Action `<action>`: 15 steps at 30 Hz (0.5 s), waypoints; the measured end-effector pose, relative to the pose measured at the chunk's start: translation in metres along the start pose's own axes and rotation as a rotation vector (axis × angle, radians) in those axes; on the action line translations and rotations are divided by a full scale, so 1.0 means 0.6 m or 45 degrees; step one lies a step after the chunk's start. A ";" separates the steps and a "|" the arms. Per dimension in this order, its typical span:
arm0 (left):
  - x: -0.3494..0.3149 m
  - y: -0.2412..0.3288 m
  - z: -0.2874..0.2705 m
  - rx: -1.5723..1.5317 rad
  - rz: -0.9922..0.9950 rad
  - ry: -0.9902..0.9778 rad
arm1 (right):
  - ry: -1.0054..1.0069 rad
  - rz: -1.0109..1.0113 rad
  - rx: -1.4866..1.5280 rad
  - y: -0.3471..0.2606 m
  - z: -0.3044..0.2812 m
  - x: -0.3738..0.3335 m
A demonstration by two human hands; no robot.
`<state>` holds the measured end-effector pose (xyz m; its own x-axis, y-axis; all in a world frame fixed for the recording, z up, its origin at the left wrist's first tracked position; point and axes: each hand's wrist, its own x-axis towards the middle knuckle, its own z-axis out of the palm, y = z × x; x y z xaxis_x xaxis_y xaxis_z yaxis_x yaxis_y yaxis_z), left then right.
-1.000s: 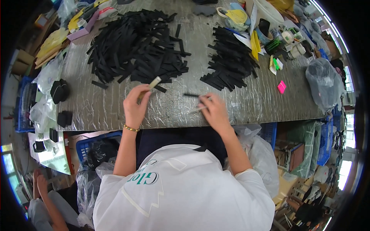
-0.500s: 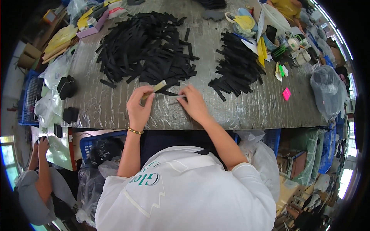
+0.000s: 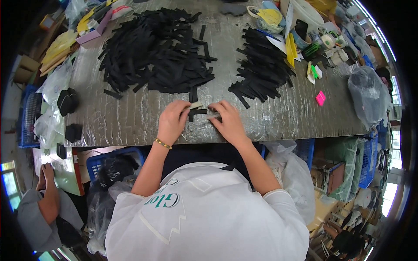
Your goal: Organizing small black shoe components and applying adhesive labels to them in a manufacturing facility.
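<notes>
1. Head view, hands. The left hand [image 3: 173,120] is closed on a pale flat stick [image 3: 194,105] whose tip shows past the fingers; the right hand [image 3: 227,122] presses its fingertips on a black strip [image 3: 198,112] that lies flat on the table between the two hands, close to the near edge.
2. Head view, edges. The table [image 3: 283,117], covered in a wrinkled silvery sheet, ends just below both wrists; its near edge runs left to right across the middle of the picture, and its left edge is lined with clear plastic bags [image 3: 52,87] and small black pieces [image 3: 67,101].
3. Head view, open room. A bare band of sheet lies between the hands and two heaps of black strips: a large heap [image 3: 152,52] to the upper left and a smaller heap [image 3: 261,65] to the upper right, well apart from each other. Bare sheet also extends right of the right hand toward a pink block [image 3: 320,98].
4. Head view, containers on the table. At the far right corner stand a white tub [image 3: 305,13] and a cluster of small items, their contents too small to tell. A grey plastic bag [image 3: 365,93], filled, sits at the right edge.
5. Head view, containers below. A blue crate [image 3: 98,163] under the near edge holds dark bagged material; further blue crates [image 3: 368,158] stand at the right.
6. Head view, lower left. Another person's arm [image 3: 50,195] shows beside the table.
</notes>
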<state>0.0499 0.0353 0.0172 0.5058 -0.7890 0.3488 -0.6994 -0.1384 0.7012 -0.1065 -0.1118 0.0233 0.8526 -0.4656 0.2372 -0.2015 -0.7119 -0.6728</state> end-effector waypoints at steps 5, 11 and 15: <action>0.008 -0.027 -0.019 0.091 -0.044 0.179 | -0.018 -0.055 0.023 0.006 0.013 0.010; 0.003 0.036 -0.008 -0.254 0.112 0.038 | -0.090 -0.030 -0.030 0.022 -0.031 -0.020; -0.005 0.008 0.026 -0.055 0.096 0.050 | -0.116 0.029 -0.059 0.018 -0.062 -0.044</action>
<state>0.0375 0.0276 0.0100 0.4726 -0.7720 0.4250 -0.7141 -0.0529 0.6980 -0.1490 -0.1270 0.0361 0.8875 -0.4337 0.1558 -0.2418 -0.7260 -0.6438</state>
